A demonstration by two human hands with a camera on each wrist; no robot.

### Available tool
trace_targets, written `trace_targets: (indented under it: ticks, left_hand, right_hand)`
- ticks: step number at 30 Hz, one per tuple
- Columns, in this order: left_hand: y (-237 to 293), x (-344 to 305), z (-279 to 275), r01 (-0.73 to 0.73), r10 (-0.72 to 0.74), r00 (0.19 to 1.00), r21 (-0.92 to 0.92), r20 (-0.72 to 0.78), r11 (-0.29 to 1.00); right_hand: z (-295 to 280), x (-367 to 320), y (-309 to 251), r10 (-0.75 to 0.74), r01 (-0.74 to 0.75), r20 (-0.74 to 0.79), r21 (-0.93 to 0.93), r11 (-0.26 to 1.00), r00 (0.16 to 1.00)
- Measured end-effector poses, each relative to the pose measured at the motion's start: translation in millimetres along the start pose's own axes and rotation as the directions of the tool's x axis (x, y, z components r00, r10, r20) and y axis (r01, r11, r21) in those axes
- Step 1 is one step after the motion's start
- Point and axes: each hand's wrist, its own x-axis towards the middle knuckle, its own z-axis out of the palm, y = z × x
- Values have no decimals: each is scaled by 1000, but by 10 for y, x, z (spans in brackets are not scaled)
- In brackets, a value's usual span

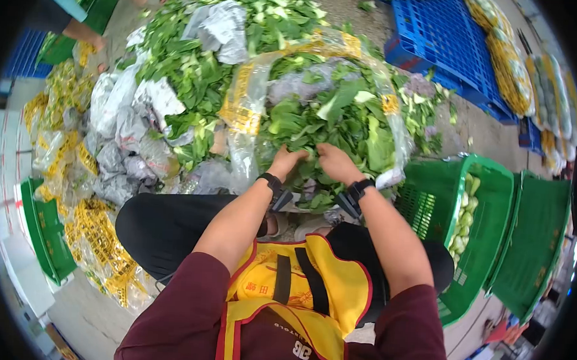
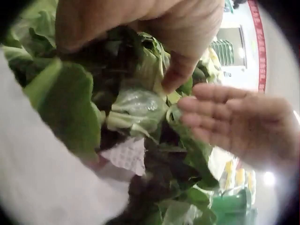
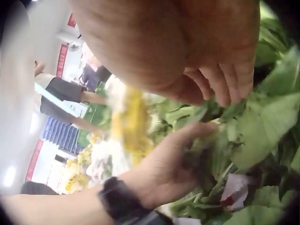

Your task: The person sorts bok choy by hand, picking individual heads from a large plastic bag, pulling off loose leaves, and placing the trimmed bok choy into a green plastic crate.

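Observation:
Both hands are down among leafy greens in a clear plastic bag with yellow print, its rim spread wide between the knees. My left hand grips a leafy green vegetable, thumb along its pale stalk in the right wrist view. Opposite it, my right hand touches the leaves; its fingers look nearly straight in the left wrist view. Below the hands, a white paper scrap lies among the leaves. Leaves hide some of the left fingertips.
Loose greens and grey-white plastic bags pile ahead and left. Yellow-printed plastic heaps at the left. A green crate with pale vegetables stands right, blue crates beyond. Another person's legs are at upper left.

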Motion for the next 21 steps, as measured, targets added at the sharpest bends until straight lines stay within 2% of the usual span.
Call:
trace_targets:
  ticks: [1,2,3,4,5,6,7,8,9,10,11,13,14,15,16,17,18,19,20,21]
  left_hand:
    - [-65,33,-82,80,-87,995,-142,-40,987]
    - [-14,22,-182,175,-169,984,-159,54,972]
    - [43,9,-256,180,-174,983,-154,51,971]
    - [86,-9,-307,254,-203,965,-391,166,885]
    - [101,-20,-333,338,-203,937,-590,284,733]
    - [84,45,-376,398,-156,896,-595,416,698]
    - [186,-4,-315,402,-157,892,-586,423,704]
    - [357,-126,-225,284,-136,920,-382,369,879]
    - [454,-217,-157,150,-99,942,-141,320,979]
    - [480,-225,-121,96,-41,939,-144,343,985]
    - [430,-116,-136,195,-127,951,-231,282,953]
    - [390,-102,-191,246,-208,953,-159,222,956]
    - [234,-38,-172,219,-181,938,-102,297,970]
    - [-48,100,-124,219,-182,933,-87,309,972]
    - [-367,256,-85,-277,211,926,184,312,943]
    - [-528,298,-43,-682,544,731,400,412,612]
    - [-549,191,38,-615,450,787,581,422,532]
    - [-514,62,148,-529,353,844,739,405,417]
    - [-182,-147,317,-343,46,939,924,341,169]
    - [-186,-178,307,-345,45,939,926,342,151]
  right_hand:
    - [93,-14,23,100,-104,55,78,992,993]
    - [292,-69,142,93,-88,-36,126,988,995]
    - [466,-130,252,102,-77,-133,179,981,986]
    - [446,-221,84,147,-116,-163,183,976,976]
    - [397,-318,-128,161,-129,-164,192,973,973]
    - [341,-369,-339,75,-17,-290,198,980,954]
    - [291,-372,-444,-16,101,-415,182,978,910]
    - [257,-346,-451,-12,99,-424,183,978,906]
    - [219,-312,-445,12,133,-463,281,950,886]
    - [167,-285,-433,44,171,-500,375,911,865]
    - [62,-275,-394,51,170,-507,380,909,860]
    - [-245,-289,-229,59,151,-305,620,770,950]
    - [-334,-273,-110,88,41,-153,683,729,984]
    - [-464,-327,-151,108,-47,-64,613,789,992]
    - [-465,-295,-94,67,-38,-39,509,860,997]
    - [-388,-228,-11,25,-21,-5,395,918,1000]
    - [-220,-164,52,55,-23,-84,344,939,995]
    - [-47,-186,22,84,-12,-276,254,967,958]
    - [56,-174,-59,203,-146,-265,220,964,943]
    - [141,-171,-132,323,-281,-256,190,941,911]
